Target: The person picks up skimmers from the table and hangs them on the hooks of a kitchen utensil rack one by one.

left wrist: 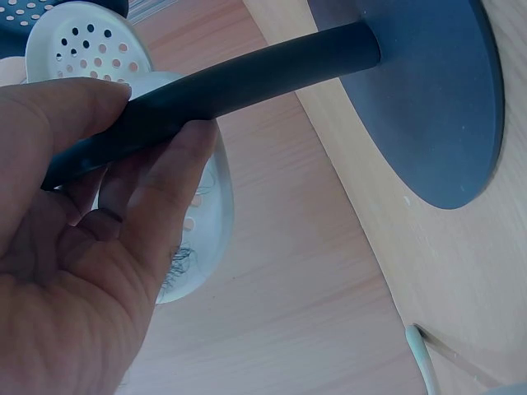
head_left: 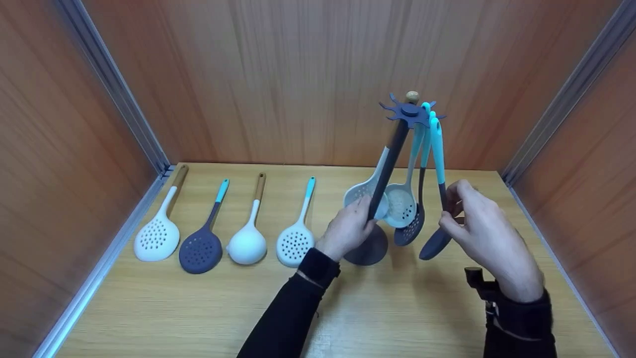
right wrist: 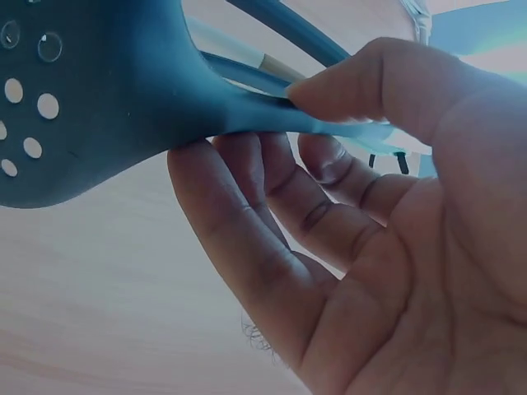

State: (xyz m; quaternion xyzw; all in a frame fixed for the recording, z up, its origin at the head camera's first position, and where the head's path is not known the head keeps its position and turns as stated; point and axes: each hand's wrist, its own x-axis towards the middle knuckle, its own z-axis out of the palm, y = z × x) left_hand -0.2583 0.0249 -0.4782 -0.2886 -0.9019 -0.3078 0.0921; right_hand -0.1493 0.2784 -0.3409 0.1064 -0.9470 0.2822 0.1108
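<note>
My left hand (head_left: pixel 348 226) grips the dark post (head_left: pixel 390 169) of a utensil stand, thumb on one side and fingers on the other. Its round base (head_left: pixel 367 248) shows below the hand. With thumb and fingertips, my right hand (head_left: pixel 482 228) pinches the neck of a dark slotted spoon (right wrist: pixel 123 107), whose turquoise handle (head_left: pixel 437 149) reaches up to the hooked top (head_left: pixel 410 113). Beside it hang another dark slotted spoon (head_left: pixel 411 229) and a pale slotted spoon (head_left: pixel 400 206). Another pale utensil (head_left: pixel 362 190) hangs behind the post, partly hidden.
To the left, a white skimmer (head_left: pixel 156 238), a dark skimmer (head_left: pixel 200 251), a white ladle (head_left: pixel 247 244) and a white turquoise-handled skimmer (head_left: pixel 294 243) lie in a row on the wooden table (head_left: pixel 198 313). Wood panels (head_left: pixel 298 84) enclose the back and sides.
</note>
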